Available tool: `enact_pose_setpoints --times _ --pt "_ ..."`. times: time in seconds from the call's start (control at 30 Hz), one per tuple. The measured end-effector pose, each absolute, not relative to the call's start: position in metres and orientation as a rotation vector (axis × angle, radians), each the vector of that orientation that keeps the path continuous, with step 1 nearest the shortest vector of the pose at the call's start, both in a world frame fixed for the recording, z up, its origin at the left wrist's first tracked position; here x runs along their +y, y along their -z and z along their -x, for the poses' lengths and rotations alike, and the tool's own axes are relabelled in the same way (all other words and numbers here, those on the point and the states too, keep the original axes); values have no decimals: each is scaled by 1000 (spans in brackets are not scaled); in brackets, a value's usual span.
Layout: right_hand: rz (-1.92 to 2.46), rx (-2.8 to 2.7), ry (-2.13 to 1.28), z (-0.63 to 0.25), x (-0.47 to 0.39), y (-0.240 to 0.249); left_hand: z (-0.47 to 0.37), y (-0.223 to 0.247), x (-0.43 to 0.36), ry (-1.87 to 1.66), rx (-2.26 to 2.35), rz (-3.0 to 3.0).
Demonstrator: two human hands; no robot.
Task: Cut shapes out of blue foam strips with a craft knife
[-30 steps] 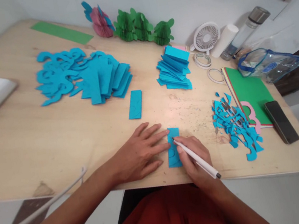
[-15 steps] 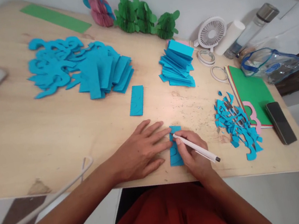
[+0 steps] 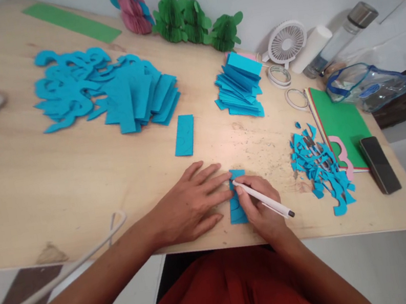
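Observation:
My right hand (image 3: 262, 204) grips a white pen (image 3: 267, 199), its tip on a blue paper strip (image 3: 239, 214) near the table's front edge. Curved drawn lines show on the strip's lower part; the hands hide some of it. My left hand (image 3: 198, 202) lies flat with fingers spread, its fingertips on the strip's left edge. Just beyond it lies another blue paper rectangle (image 3: 184, 135) with faint curved lines. Farther off are a stack of blue paper pieces (image 3: 239, 86) and a heap of curly blue cutouts (image 3: 71, 86) beside folded blue rectangles (image 3: 139, 97).
Blue paper scraps (image 3: 321, 163) lie on the right, near a pink cutout (image 3: 343, 155), green paper (image 3: 342, 123) and a black phone (image 3: 380, 165). A white fan (image 3: 286, 43), tape roll (image 3: 279, 77) and bottle (image 3: 343, 37) stand behind. A white cable (image 3: 88, 257) crosses the front left.
The pen and my right hand have shifted very slightly left over the strip. My left hand stays in place; the whole view has moved a little.

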State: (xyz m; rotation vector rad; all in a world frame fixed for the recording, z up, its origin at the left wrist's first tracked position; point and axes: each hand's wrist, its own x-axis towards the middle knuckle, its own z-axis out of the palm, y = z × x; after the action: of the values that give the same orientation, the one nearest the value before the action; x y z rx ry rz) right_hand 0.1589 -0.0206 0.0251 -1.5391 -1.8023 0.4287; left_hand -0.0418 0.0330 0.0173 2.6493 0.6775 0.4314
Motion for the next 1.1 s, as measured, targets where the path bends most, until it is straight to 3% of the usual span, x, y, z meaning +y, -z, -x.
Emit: enact_pose_setpoints --times 1.1 --pt "1565 -1839 -412 -160 -24 -27 42 -19 34 -402 667 -2616"
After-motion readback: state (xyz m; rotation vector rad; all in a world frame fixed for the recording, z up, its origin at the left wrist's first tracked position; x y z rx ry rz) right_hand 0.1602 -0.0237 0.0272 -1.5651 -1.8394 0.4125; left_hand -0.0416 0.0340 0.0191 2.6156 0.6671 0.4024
